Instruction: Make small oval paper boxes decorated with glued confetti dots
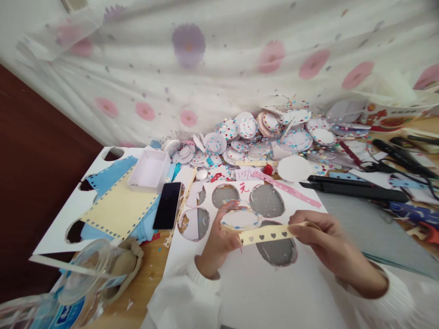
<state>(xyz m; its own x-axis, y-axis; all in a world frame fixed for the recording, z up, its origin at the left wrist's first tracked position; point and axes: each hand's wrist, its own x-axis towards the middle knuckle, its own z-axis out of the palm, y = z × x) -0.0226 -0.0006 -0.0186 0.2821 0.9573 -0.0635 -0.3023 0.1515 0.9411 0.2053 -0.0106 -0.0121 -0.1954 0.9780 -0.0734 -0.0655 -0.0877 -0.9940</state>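
Observation:
My left hand [218, 238] is closed round a white paper disc [241, 219] with coloured bits along its rim. Under its thumb lies one end of a pale yellow paper strip [267, 236] with heart-shaped holes punched in it. The strip stretches across in front of the disc to my right hand [320, 234], which pinches its other end between thumb and fingers. Below both hands lies a white sheet [192, 244] with several large round openings cut out. A pink punched strip [291, 188] rests across the sheet's far right corner.
A heap of decorated discs [248, 128] lies along the curtain. To the left are a white box [151, 169], a phone [167, 205] and yellow punched paper [116, 208]. A clear plastic cup [87, 260] stands front left. A black cutter-like tool [360, 188] lies at right.

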